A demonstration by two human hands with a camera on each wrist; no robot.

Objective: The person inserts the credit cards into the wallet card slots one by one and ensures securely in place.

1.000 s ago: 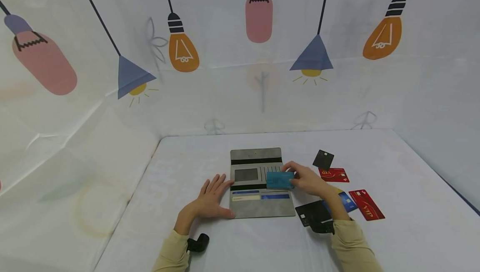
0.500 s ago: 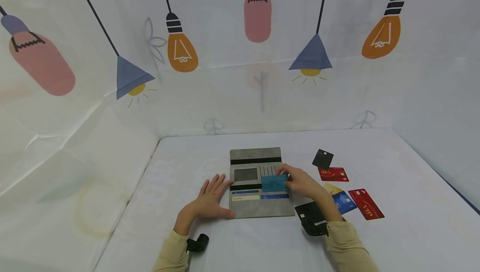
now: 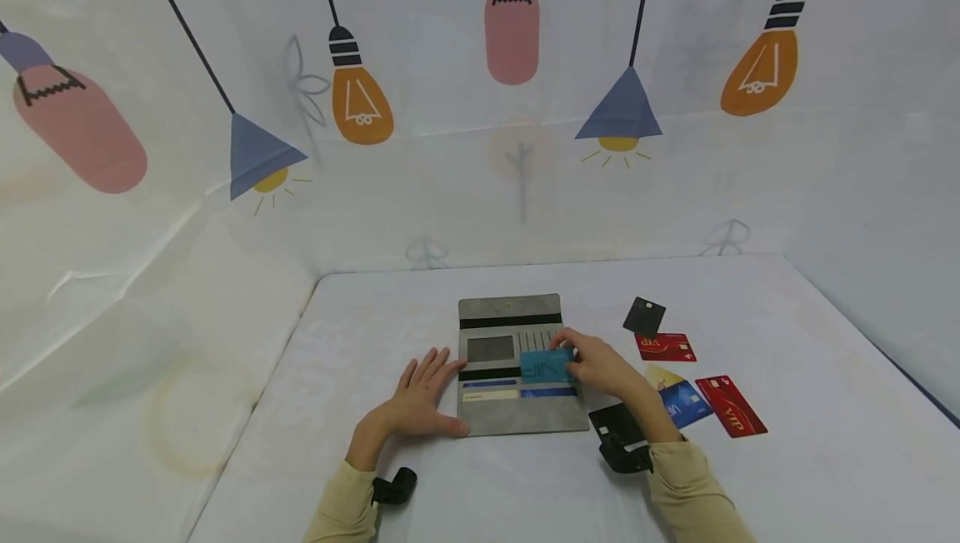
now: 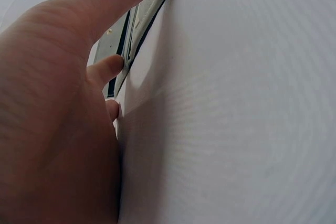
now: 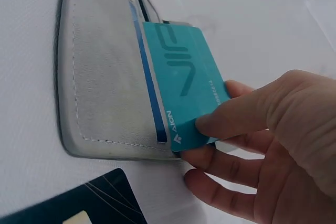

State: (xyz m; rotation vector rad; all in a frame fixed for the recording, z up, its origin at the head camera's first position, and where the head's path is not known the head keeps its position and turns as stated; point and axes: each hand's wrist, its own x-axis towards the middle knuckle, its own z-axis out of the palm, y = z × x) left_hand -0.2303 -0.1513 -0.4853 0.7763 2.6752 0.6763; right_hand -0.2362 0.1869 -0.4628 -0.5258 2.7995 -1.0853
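Note:
A grey card wallet (image 3: pixel 517 420) lies unfolded on the white table, with blue and cream cards showing in its lower slots. My right hand (image 3: pixel 603 366) pinches a teal card (image 5: pixel 181 77) between thumb and fingers, over the wallet's right half. In the right wrist view the card's edge lies along the slot that holds a blue card (image 5: pixel 149 82); whether it is inside a slot I cannot tell. My left hand (image 3: pixel 418 401) has its fingers spread, thumb and a fingertip touching the wallet's left edge.
Right of the wallet lie a black card (image 3: pixel 615 422), a blue-and-yellow card (image 3: pixel 684 403) and a red VIP card (image 3: pixel 731 406). Farther back, a small black card (image 3: pixel 644 316) overlaps another red card (image 3: pixel 666 348). A patterned white sheet rises behind the table.
My right hand has moved the teal card left and slightly down over the wallet, mostly in the first half second. The left hand stays at the wallet's edge.

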